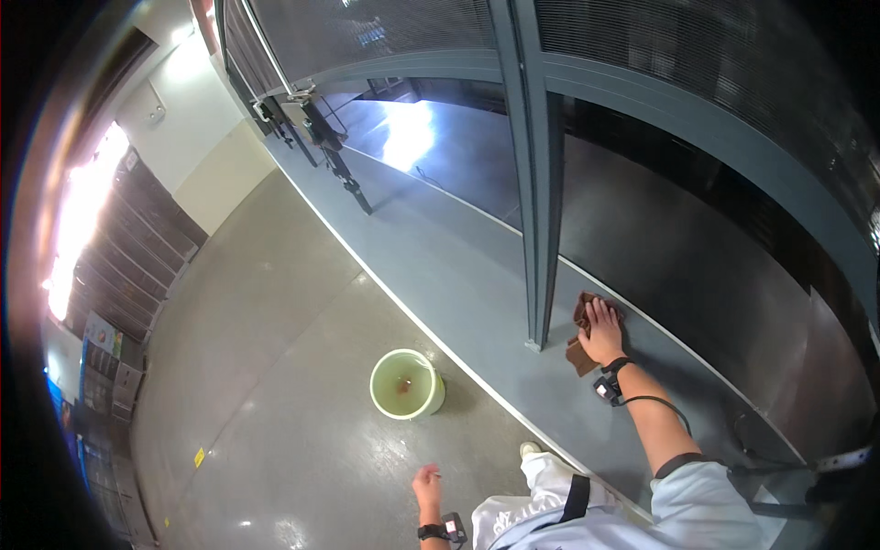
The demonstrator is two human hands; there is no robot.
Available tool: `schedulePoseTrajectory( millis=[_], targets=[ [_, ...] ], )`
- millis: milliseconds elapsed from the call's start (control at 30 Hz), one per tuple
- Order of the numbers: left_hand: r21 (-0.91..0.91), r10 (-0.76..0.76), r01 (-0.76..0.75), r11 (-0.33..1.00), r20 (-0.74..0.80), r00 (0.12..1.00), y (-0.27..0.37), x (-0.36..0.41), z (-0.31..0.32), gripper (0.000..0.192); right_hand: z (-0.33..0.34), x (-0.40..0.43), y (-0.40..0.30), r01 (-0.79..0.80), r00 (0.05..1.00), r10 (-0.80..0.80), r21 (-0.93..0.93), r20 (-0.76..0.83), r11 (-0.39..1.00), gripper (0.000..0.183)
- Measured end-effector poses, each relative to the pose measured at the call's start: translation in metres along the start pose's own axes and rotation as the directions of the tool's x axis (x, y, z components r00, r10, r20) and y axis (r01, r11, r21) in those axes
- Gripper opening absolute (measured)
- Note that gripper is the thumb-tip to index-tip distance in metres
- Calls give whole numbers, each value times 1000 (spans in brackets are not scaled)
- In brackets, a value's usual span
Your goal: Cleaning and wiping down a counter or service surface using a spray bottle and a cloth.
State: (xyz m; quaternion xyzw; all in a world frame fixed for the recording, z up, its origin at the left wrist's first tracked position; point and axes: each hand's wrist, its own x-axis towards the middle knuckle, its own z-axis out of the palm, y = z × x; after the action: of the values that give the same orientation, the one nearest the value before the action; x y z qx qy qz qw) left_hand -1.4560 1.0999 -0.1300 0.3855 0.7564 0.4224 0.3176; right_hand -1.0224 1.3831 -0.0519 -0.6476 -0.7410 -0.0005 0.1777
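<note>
My right hand (602, 333) presses down on a crumpled brown cloth (583, 357), its fingers laid over the folds. Beneath the cloth is a grey painted ledge (454, 240), between its white front edge and a second white line farther in. A grey metal post (538, 206) rises from the ledge just left of the cloth. My left hand (427, 484) hangs low over the floor with curled fingers and nothing visible in it. Beyond it on the floor stands a pale green bucket (436, 392) with liquid and a small reddish-brown patch inside.
Black metal latch hardware (344, 180) hangs from an open panel at the far left end of the ledge. Grey framing (687, 110) with dark ribbed panels crosses above. A cable (742, 440) lies right of my arm. Yellow markers (199, 457) dot the concrete floor (275, 385).
</note>
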Motion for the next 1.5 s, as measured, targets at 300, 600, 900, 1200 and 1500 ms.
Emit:
schedulePoseTrajectory(
  millis=[300, 600, 900, 1200, 1500],
  targets=[
    [220, -115, 30, 975, 385, 916, -9, -7, 61, 21, 8, -8, 7, 73, 997, -69, 109, -38, 991, 50],
    [60, -18, -3, 998, 346, 938, -26, 26, 53, 23, -134, -200, 102, -429, 893, 437, -85, 109, 899, 53],
    [138, -195, 160, 977, 302, 933, -63, -23, -17, 20, -40, -148, 137, -536, 838, 490, -186, -242, 824, 45],
    [302, -148, 1, 953, 467, 872, -60, 33, -22, 20, 1, -67, -86, 87, 995, -78, 145, -67, 986, 47],
    [106, 37, -116, 987, 560, 828, 3, 87, 46, 24, -134, -232, -9, -216, 976, 216, 104, 13, 971, 48]
  ],
)
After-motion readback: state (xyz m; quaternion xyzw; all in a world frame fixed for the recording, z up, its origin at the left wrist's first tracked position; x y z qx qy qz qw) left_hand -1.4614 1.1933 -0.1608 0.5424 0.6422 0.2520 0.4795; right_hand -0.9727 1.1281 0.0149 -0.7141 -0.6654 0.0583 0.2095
